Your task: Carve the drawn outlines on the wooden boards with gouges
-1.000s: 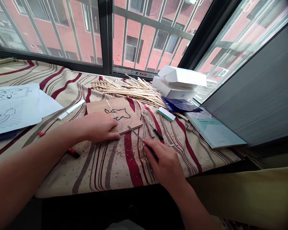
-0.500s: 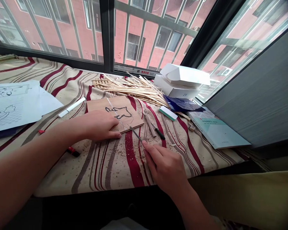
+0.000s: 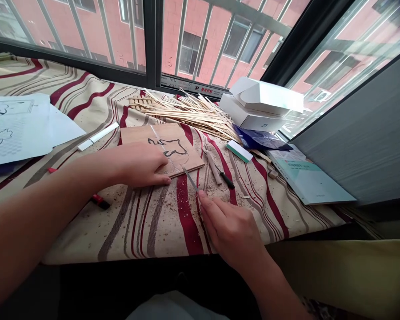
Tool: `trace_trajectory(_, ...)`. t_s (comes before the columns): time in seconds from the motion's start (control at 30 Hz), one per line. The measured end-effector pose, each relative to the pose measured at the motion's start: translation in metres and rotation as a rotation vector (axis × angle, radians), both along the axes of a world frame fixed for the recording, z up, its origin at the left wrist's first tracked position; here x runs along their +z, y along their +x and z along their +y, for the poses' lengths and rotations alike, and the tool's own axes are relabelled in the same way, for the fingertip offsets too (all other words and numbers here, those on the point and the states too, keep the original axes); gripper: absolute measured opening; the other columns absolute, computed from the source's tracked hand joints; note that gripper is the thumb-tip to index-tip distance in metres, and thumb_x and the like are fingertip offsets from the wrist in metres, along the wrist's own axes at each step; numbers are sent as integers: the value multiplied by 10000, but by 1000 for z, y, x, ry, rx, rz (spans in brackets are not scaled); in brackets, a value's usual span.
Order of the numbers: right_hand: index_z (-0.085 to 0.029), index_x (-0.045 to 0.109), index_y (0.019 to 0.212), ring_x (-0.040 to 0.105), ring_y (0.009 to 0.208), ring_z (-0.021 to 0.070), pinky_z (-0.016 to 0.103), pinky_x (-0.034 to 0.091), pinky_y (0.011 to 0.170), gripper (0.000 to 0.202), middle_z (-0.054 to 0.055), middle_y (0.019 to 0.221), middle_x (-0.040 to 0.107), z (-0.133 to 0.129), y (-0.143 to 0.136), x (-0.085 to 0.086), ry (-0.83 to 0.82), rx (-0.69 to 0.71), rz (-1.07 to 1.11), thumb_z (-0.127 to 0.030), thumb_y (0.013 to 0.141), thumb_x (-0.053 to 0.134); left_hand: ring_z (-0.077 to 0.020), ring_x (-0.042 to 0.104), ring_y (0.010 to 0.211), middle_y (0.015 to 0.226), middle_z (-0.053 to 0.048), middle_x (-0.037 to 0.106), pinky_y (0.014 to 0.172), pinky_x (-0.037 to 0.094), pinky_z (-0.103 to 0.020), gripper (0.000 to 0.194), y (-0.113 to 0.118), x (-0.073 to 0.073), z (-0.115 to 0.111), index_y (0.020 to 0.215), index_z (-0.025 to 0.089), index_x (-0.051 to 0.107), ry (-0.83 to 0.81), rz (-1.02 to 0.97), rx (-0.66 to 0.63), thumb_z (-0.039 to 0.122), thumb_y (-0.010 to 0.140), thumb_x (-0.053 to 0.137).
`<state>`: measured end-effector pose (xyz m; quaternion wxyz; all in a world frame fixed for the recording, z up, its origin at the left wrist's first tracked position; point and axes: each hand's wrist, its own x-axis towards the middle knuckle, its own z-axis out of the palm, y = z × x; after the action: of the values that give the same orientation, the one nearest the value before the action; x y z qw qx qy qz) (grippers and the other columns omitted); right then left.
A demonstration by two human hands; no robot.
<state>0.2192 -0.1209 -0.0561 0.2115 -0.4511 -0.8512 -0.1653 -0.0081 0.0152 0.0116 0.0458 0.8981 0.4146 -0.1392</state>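
Observation:
A thin wooden board (image 3: 138,133) with a dark outline drawn on it lies on the striped cloth (image 3: 166,240). My left hand (image 3: 142,165) presses on the board's left front part, thumb along the front edge; it looks spread flat, with some fingers hidden. In my right hand (image 3: 230,222) is a slim metal file (image 3: 190,180), its handle hidden by the closed fingers. The file's tip touches the board near its front right edge. Sawdust is scattered around. Right of the board lie a wooden-handled tool (image 3: 214,170) and a black-handled tool (image 3: 226,179).
Thin wooden sticks (image 3: 193,113) are piled behind the board, with a white box (image 3: 263,106) to their right. A book (image 3: 313,180) and a green-white block (image 3: 239,151) lie at right. Drawn sheets (image 3: 16,129), a white pen (image 3: 98,136) and a red-black marker (image 3: 100,201) are at left.
The camera view has tilted slightly downward and shifted. My right hand still holds the file at the board's edge, with its tip slightly farther onto the wood. My left hand remains on the board.

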Motion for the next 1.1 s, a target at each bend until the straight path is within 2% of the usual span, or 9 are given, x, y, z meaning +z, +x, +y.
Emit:
trace_trajectory(0.33, -11, 720, 1255, 553, 585, 175, 339, 374, 521, 374, 27, 697, 628, 5, 5, 12, -12, 25, -97, -38, 927, 542, -220, 567, 651, 733, -104, 668, 614, 340, -359, 462, 3, -2, 2, 735, 205, 627, -5, 5, 5, 615, 901, 495)
trace_trajectory(0.5, 0, 726, 1219, 558, 578, 179, 342, 341, 487, 391, 42, 673, 632, 3, -1, 16, 43, -6, -187, -14, 916, 479, -228, 583, 665, 703, -106, 666, 630, 346, -359, 436, 7, 0, 1, 718, 211, 626, -5, 25, 33, 597, 888, 516)
trace_trajectory(0.73, 0, 746, 1182, 571, 572, 183, 349, 353, 486, 373, 51, 678, 650, 6, -3, 20, 68, 23, -239, -18, 904, 498, -256, 584, 681, 731, -114, 669, 657, 359, -376, 443, 6, -4, 4, 745, 212, 647, -12, 25, 24, 607, 892, 512)
trace_trajectory(0.97, -5, 748, 1176, 563, 550, 178, 344, 342, 474, 368, 47, 676, 647, 9, -3, 23, 87, 52, -278, -10, 918, 485, -221, 530, 634, 695, -99, 636, 623, 305, -364, 433, 6, -3, 3, 661, 215, 534, -19, -19, 45, 591, 875, 537)
trace_trajectory(1.1, -7, 750, 1162, 560, 546, 172, 345, 337, 477, 357, 44, 660, 644, 9, -5, 25, 113, 53, -300, -15, 944, 468, -211, 527, 630, 700, -99, 640, 618, 302, -362, 441, 6, -4, 3, 660, 214, 520, -3, 0, 36, 595, 884, 520)
